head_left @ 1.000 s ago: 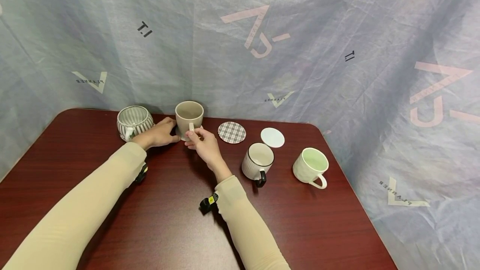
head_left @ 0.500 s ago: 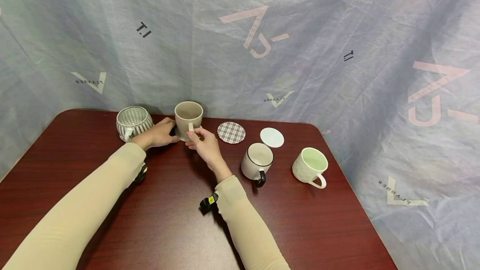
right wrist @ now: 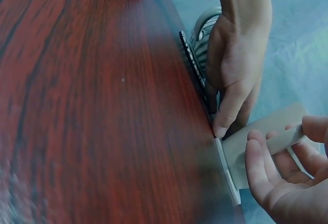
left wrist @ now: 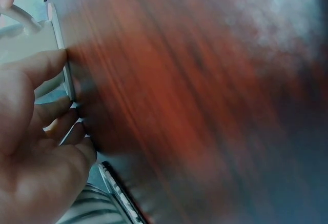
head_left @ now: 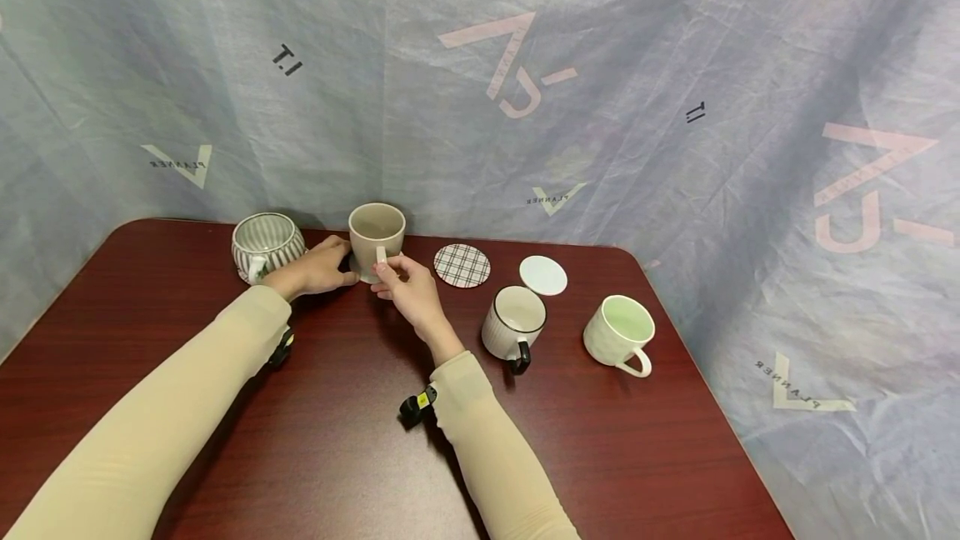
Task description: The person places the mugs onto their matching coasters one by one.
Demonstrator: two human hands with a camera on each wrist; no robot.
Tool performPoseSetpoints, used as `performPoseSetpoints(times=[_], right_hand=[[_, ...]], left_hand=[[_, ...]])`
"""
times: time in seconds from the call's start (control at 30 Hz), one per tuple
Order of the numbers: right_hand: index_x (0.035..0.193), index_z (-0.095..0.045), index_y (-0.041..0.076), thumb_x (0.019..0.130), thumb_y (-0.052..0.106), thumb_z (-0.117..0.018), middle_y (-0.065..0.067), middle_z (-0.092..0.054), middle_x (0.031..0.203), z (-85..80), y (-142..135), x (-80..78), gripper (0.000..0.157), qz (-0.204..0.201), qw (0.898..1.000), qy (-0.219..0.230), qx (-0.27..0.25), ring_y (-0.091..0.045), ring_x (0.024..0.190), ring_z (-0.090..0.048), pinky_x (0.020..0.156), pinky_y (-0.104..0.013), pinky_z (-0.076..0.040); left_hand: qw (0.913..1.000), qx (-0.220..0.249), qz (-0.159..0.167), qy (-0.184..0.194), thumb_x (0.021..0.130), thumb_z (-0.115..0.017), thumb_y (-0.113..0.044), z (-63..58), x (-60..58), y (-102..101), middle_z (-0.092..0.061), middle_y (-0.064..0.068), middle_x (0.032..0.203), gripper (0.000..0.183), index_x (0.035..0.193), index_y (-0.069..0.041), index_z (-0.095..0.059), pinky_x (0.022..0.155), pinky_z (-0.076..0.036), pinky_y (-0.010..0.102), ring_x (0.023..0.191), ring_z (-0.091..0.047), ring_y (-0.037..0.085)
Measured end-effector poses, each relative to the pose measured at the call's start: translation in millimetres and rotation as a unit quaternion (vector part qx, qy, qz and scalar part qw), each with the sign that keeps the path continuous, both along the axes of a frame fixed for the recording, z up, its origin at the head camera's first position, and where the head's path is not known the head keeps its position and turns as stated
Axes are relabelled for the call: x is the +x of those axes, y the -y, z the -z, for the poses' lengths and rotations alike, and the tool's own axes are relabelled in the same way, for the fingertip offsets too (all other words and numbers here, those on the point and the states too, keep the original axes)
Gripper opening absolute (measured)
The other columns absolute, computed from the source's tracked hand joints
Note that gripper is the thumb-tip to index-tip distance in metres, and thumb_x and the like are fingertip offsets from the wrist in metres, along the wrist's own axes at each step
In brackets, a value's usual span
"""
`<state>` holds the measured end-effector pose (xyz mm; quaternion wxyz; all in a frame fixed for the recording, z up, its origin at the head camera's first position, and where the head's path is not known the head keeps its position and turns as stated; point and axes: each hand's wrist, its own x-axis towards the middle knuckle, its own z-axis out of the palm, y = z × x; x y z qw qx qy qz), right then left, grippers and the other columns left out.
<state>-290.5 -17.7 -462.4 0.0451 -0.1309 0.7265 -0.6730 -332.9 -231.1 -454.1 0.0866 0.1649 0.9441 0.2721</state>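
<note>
A beige mug [head_left: 366, 248] stands upright near the table's back edge, its handle facing me. My right hand [head_left: 412, 292] pinches that handle between thumb and fingers, as the right wrist view also shows. Beneath the mug lies a pale round coaster [right wrist: 227, 170]. From the left, my left hand [head_left: 321, 267] grips the coaster's edge, thumb on the near side and fingers curled behind; the left wrist view has the thumb and fingertips [left wrist: 60, 60] right at its rim. My left wrist and sleeve partly cover a grey-striped round mug [head_left: 281, 255] on a patterned coaster [left wrist: 122, 193].
Right of my hands lie a plaid round coaster [head_left: 462, 266] and a white round coaster [head_left: 544, 275]. Nearer stands a white ribbed mug [head_left: 510, 332] with a black handle. A pale green mug [head_left: 609, 342] sits by the right edge. A printed cloth [head_left: 480, 107] hangs behind the table [head_left: 337, 440].
</note>
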Motion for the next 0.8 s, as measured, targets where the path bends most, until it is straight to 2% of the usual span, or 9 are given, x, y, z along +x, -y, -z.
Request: performPoseSetpoints(times=[0.2, 0.5, 0.8], right_hand=[[0.122, -0.073, 0.002, 0.107, 0.019, -0.066, -0.027, -0.073, 0.12, -1.9, -0.7, 1.0, 0.024, 0.002, 1.0, 0.001, 0.009, -0.028, 0.093, -0.079, 0.08, -0.032, -0.064], [0.126, -0.07, 0.0, 0.106, 0.017, -0.066, -0.029, -0.072, 0.121, -2.9, -2.1, 1.4, 0.026, -0.003, 1.0, 0.002, 0.02, -0.03, 0.093, -0.079, 0.08, -0.032, -0.064], [0.128, -0.069, 0.001, 0.106, 0.018, -0.067, -0.025, -0.073, 0.12, -4.4, -6.2, 3.1, 0.028, 0.0, 1.0, 0.004, 0.024, -0.032, 0.096, -0.079, 0.082, -0.033, -0.064]], left_hand=[[0.9999, 0.007, 0.0, -0.007, 0.099, -0.065, -0.021, 2.0, -0.2, 0.7, -0.038, 0.036, 0.153, 0.074, 0.155, 0.018, -0.037, 0.12, -0.031, 0.066, 0.144, -0.038, 0.053], [0.9999, 0.005, -0.003, -0.011, 0.098, -0.067, -0.018, 0.7, 1.1, 0.1, -0.04, 0.035, 0.152, 0.071, 0.152, 0.018, -0.04, 0.12, -0.032, 0.064, 0.144, -0.04, 0.052], [1.0, -0.001, -0.002, -0.005, 0.1, -0.067, -0.02, -0.8, 1.3, -1.3, -0.039, 0.035, 0.153, 0.071, 0.153, 0.018, -0.038, 0.121, -0.032, 0.064, 0.145, -0.039, 0.052]])
